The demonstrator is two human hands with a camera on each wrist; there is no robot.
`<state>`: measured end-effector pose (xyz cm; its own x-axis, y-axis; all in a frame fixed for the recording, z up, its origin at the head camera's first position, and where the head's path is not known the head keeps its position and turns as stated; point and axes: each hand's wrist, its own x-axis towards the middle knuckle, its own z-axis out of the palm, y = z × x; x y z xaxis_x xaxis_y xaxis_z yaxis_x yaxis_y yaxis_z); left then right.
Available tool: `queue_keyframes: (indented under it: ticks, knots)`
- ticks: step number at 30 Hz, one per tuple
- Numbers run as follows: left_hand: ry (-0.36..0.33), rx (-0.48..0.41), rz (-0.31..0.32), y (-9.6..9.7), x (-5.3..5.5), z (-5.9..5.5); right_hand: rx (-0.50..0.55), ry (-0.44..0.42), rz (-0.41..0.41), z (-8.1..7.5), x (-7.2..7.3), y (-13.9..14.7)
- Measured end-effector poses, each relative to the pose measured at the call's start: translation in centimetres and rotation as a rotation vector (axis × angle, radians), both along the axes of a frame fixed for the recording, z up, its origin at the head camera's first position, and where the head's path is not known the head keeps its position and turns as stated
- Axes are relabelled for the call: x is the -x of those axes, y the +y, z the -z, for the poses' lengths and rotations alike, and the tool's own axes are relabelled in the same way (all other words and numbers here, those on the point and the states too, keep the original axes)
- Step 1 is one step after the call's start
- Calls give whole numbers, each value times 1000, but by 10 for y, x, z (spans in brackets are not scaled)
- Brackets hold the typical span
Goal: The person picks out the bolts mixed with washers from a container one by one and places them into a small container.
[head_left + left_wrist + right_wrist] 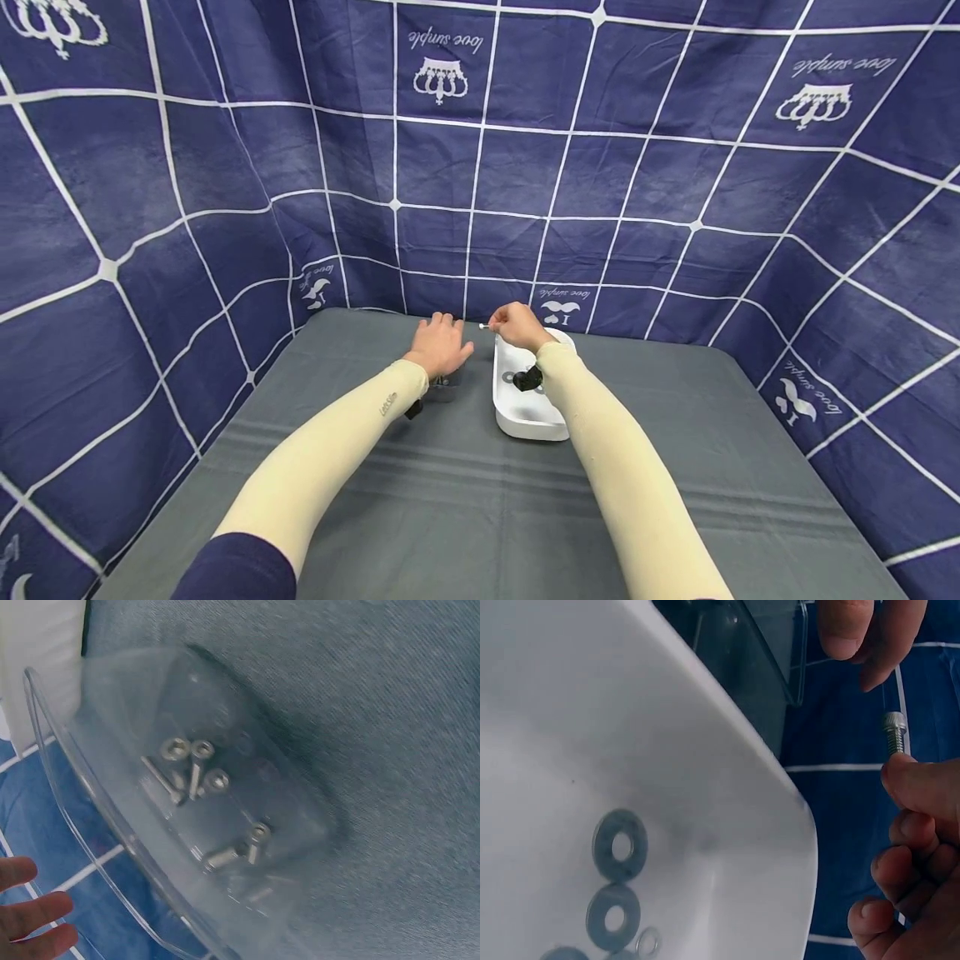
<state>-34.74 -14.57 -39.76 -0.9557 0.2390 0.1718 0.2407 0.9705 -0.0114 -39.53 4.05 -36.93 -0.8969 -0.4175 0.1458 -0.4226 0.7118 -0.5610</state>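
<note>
Between thumb and finger, my right hand (pixel 521 325) pinches a small silver socket-head bolt (pixel 894 731), its knurled head pointing toward my left hand. That hand is above the far end of a white tray (pixel 532 430). To the left, my left hand (pixel 441 343) is stretched out with fingers spread and holds nothing. It is nearest a clear plastic box (pixel 217 690), mostly hidden beneath it in the head view. Several metal bolts (pixel 259 832) lie inside that box. Flat washers (pixel 620 845) rest on the tray's floor.
A grey cloth (pixel 450 517) covers the table. Blue curtain (pixel 600 167) with white lines hangs behind and at both sides, meeting the table's back edge. The clear box stands left of the tray.
</note>
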Motion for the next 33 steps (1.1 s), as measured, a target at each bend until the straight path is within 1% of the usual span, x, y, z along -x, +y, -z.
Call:
queue_keyframes:
  ticks: [4, 6, 10, 13, 17, 22, 28, 33]
  knots:
    - [9, 2, -20, -10, 1, 1, 1, 20, -12, 0, 0, -8]
    - [4, 3, -29, -14, 0, 1, 1, 16, -18, 1, 0, -13]
    - [-26, -2, -40, -22, -2, 4, -21, 15, -36, 5, 0, -20]
    - [-42, -7, -45, -26, -3, 6, -43, 36, -44, 8, 1, -24]
    - [-36, -19, -51, -33, -4, 7, -38, 56, -53, 10, 3, -30]
    - [-39, -28, -64, -41, -4, 9, -29, 45, -71, 12, 6, -38]
    - [-49, -19, -75, -49, -7, 10, -52, 37, -73, 17, 8, -47]
    - [-39, -23, -80, -56, -10, 13, -29, 21, -77, 20, 6, -55]
